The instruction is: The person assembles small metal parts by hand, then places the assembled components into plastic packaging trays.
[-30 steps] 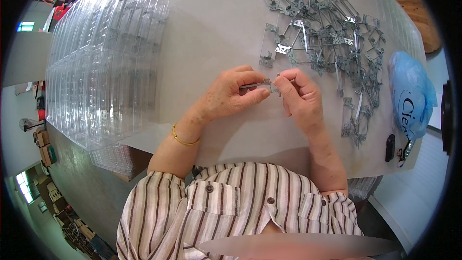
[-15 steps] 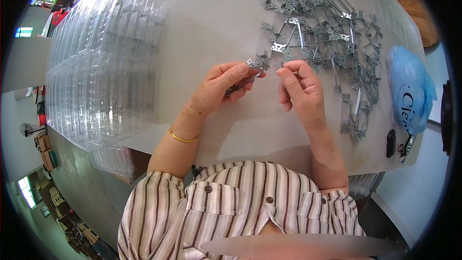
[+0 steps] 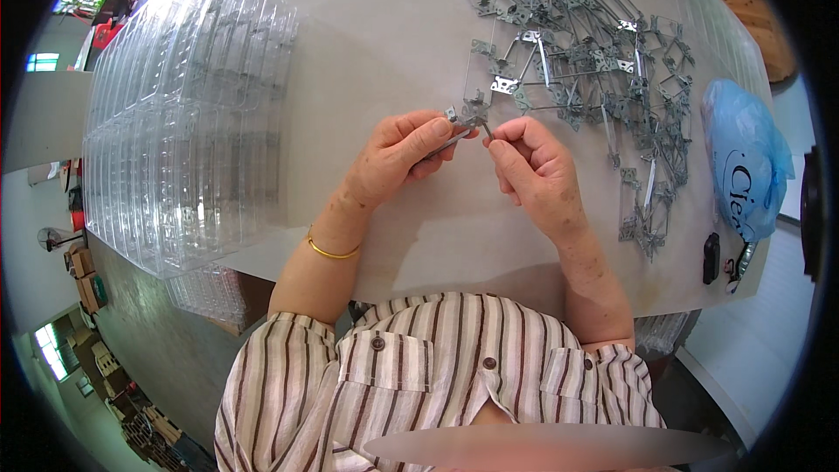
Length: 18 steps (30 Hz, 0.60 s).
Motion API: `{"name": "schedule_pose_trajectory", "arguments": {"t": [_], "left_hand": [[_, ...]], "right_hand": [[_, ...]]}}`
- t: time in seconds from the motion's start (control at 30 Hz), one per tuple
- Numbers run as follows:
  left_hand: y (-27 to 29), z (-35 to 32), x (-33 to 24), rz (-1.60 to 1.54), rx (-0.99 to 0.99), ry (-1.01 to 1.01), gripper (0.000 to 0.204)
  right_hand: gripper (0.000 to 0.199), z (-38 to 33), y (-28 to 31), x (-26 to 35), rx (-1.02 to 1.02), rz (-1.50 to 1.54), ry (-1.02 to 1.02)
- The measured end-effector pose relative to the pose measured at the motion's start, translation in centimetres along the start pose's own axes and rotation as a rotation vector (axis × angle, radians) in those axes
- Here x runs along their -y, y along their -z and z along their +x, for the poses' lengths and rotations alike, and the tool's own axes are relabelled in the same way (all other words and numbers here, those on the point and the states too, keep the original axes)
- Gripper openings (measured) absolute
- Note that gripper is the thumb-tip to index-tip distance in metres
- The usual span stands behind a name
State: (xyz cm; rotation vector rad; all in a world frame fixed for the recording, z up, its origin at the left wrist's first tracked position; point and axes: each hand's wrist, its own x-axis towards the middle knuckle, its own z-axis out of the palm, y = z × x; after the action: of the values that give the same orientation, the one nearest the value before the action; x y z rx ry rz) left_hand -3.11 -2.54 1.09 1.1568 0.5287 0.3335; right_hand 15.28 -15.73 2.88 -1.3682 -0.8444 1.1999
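My left hand [image 3: 398,156] pinches a small grey metal bracket [image 3: 465,119] above the pale table [image 3: 376,44]. My right hand [image 3: 533,166] meets it from the right, fingertips closed on the bracket's thin end. Both hands hover near the middle of the table, just below a pile of several similar grey metal frames and brackets [image 3: 585,52] spread over the far right. A gold bangle sits on my left wrist.
Stacks of clear plastic trays [image 3: 183,114] fill the left side of the table. A blue plastic bag [image 3: 743,162] lies at the right edge, with a small black object [image 3: 710,258] and keys below it. The table's near edge runs just above my striped shirt.
Both hands have moved slightly up and away from me toward the pile, still working the small metal bracket between the fingertips.
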Motion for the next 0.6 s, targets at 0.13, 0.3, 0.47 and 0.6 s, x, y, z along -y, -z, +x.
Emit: {"name": "schedule_pose_trajectory", "arguments": {"t": [0.13, 0.3, 0.47, 0.6], "left_hand": [[0.1, 0.0, -0.3, 0.018, 0.008, 0.018, 0.034], [-0.1, -0.1, -0.4, 0.182, 0.012, -0.014, 0.03], [-0.3, -0.1, -0.7, 0.187, 0.031, 0.012, 0.028], [0.0, -0.1, 0.0, 0.219, 0.055, -0.019, 0.028]], "right_hand": [[0.009, 0.0, 0.0, 0.1, -0.013, -0.024, -0.014], [0.013, 0.1, 0.2, 0.4, -0.014, 0.019, -0.083], [0.02, 0.5, 0.7, 0.3, 0.056, 0.116, -0.126], [0.023, 0.4, 1.1, 0.3, 0.138, 0.268, -0.206]]}}
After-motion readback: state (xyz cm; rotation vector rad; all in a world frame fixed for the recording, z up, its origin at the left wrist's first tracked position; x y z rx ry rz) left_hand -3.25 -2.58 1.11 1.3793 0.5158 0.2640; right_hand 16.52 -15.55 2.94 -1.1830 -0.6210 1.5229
